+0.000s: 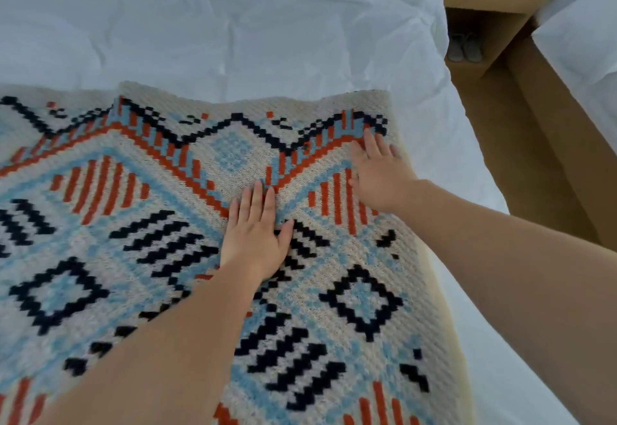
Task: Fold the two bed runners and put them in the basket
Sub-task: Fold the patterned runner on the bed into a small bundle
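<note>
Bed runner (160, 224) lies spread on white bed (233, 24). Left hand (255, 234) and right hand (379, 174) press flat on it, fingers straight, gripping nothing.

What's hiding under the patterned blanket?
The bed runner lies on the white bedding, which shows past its edges. Whether anything else hides beneath cannot be seen.

The bed (233, 24) wears a white, creased sheet; its right edge falls away at the right of the view. A knitted runner (167, 224) lies spread flat on the sheet, cream with navy, orange and pale-blue diamonds and zigzags; its far edge is slightly wavy; its right edge lies near the bed's right edge, a strip of sheet between them; left and near ends run out of view.
</note>
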### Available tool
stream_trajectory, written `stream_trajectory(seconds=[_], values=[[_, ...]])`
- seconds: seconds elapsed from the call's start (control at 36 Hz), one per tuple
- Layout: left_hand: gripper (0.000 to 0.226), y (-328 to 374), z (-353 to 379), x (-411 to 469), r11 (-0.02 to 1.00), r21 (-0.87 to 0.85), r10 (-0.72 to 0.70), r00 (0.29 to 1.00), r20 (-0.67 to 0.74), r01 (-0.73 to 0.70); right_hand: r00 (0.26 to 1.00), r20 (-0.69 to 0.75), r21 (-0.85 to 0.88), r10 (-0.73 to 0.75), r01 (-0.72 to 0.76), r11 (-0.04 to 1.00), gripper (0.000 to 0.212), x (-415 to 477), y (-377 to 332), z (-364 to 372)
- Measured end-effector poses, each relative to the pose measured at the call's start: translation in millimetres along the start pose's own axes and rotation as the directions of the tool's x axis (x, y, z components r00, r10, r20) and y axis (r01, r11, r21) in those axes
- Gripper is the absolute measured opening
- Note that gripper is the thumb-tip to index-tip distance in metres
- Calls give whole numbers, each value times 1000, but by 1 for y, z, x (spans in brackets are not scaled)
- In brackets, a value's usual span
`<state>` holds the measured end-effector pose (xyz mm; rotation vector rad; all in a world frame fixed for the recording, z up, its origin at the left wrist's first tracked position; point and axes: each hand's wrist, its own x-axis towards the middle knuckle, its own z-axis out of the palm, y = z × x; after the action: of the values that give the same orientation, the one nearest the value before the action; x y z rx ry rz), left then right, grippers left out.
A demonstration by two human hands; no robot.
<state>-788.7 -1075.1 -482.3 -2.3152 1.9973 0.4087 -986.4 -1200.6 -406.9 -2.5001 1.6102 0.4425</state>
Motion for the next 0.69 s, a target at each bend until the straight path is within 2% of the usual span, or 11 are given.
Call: stream_trajectory(seconds=[0.08, 0.19, 0.31, 0.36, 0.5, 0.56, 0.61, 0.64, 0.69], values=[[70, 0, 12, 3, 1000, -5, -10, 999, -39, 10, 994, -102, -42, 33, -37, 998, 86, 27, 5, -9], [69, -2, 19, 8, 1000, -17, -4, 998, -59, 3, 988, -148, -93, 37, -51, 994, 112, 52, 8, -25], [69, -2, 20, 7, 1000, -20, 3, 998, -59, -4, 981, -185, -135, 52, -78, 988, 113, 68, 10, -31], [70, -2, 20, 8, 1000, -23, 0, 999, -51, -1, 974, -219, -146, 57, -90, 985, 104, 72, 7, -33], [70, -2, 22, 11, 1000, -16, 1, 999, -32, -1, 932, -361, -156, -32, -27, 987, 67, 70, 8, -28], [70, -2, 23, 12, 1000, -18, 7, 999, -34, -8, 935, -354, -125, -15, -31, 992, 56, 66, 9, -25], [71, -3, 24, 12, 1000, -17, 11, 1000, -28, -11, 956, -291, -76, 42, -67, 995, 15, 56, 11, -24], [71, -3, 24, 12, 1000, -19, 9, 1000, -30, -9, 965, -255, -73, 55, -76, 994, 6, 51, 12, -23], [72, -4, 23, 12, 1000, -30, 4, 999, -42, -6, 985, -170, -145, 38, -64, 987, 24, 40, 12, -23]])
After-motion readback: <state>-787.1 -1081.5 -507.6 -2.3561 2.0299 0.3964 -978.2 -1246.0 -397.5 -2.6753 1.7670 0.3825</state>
